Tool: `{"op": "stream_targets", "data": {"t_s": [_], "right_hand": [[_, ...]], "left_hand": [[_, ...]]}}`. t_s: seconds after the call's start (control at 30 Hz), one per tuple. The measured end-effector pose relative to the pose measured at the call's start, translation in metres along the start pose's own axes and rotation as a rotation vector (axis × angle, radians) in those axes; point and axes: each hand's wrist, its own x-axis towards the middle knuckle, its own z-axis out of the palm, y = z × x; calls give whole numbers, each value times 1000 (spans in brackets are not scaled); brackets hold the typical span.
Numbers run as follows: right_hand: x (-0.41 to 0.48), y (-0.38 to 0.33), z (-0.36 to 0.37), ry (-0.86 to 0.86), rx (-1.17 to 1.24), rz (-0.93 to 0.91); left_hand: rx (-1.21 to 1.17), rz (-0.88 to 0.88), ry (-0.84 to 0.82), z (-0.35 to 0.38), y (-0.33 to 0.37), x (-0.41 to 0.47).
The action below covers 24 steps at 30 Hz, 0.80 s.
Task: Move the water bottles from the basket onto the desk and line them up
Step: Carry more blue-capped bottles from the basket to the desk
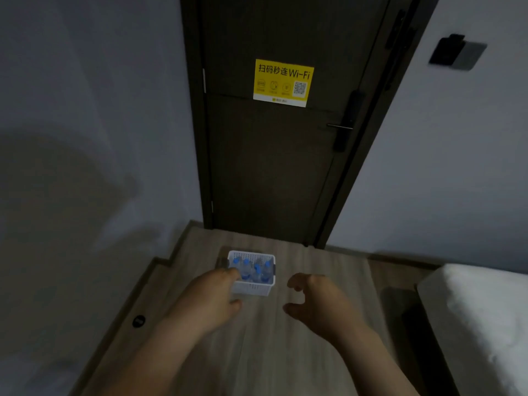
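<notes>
A small white perforated basket (258,290) stands on the wooden floor in front of a dark door. Several clear water bottles with blue caps (255,272) stand upright inside it. My left hand (213,298) reaches the basket's near-left corner, fingertips at its rim, thumb apart below; whether it touches is unclear. My right hand (315,302) hovers to the right of the basket, fingers curled and spread, holding nothing. No desk is in view.
A dark door (274,167) with a yellow Wi-Fi sign (283,82) and a handle (340,127) is straight ahead. White walls flank it. A white bed corner (483,318) lies at right. A black round object (139,320) sits by the left skirting.
</notes>
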Motion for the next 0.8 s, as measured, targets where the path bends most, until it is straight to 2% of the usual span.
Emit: {"op": "stream_targets", "data": {"t_s": [0.37, 0.8], "right_hand": [[136, 43, -19, -91, 11, -29], [303, 41, -13, -191, -3, 66]], "left_hand": [[-90, -43, -14, -5, -12, 130], [-96, -39, -126, -17, -87, 301]]}}
